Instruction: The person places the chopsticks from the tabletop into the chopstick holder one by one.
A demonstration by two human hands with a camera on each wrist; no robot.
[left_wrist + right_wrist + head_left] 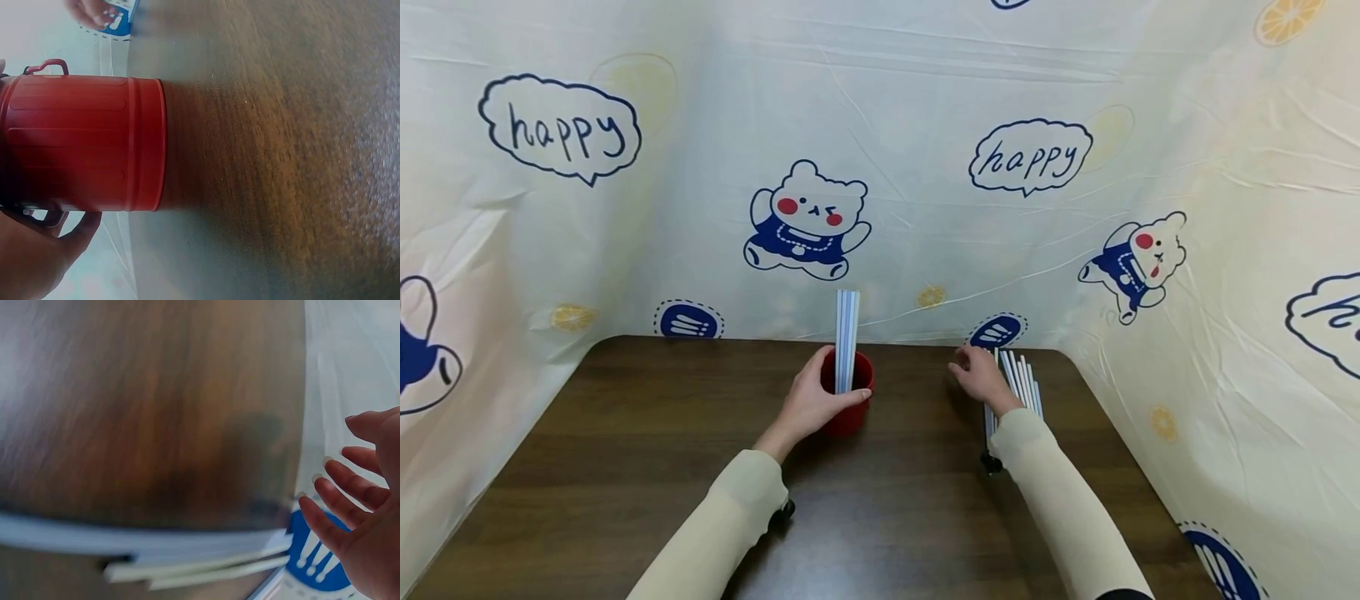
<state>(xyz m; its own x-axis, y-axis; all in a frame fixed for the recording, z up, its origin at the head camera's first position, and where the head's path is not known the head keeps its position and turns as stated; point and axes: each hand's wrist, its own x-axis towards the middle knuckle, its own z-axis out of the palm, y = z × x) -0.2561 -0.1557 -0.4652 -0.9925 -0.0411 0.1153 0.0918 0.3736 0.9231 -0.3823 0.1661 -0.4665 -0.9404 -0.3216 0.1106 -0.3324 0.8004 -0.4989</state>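
A red ribbed metal pail [87, 144] with small side handles stands upright on the table, shown sideways in the left wrist view. My left hand [820, 400] grips its side. A bundle of blue-and-white striped straws [847, 337] stands upright in the pail, their lower ends hidden. My right hand [983, 377] hangs just above and left of loose straws [1024, 383] on the table, partly covered by my wrist and sleeve. In the right wrist view its fingers [350, 481] are spread and loosely bent, with nothing between them.
The dark wooden table [700, 417] reaches back to a pale printed cloth [925, 242] hanging behind it and along both sides. Black wrist-worn devices show under both sleeves, the right one [991, 462] close to the loose straws.
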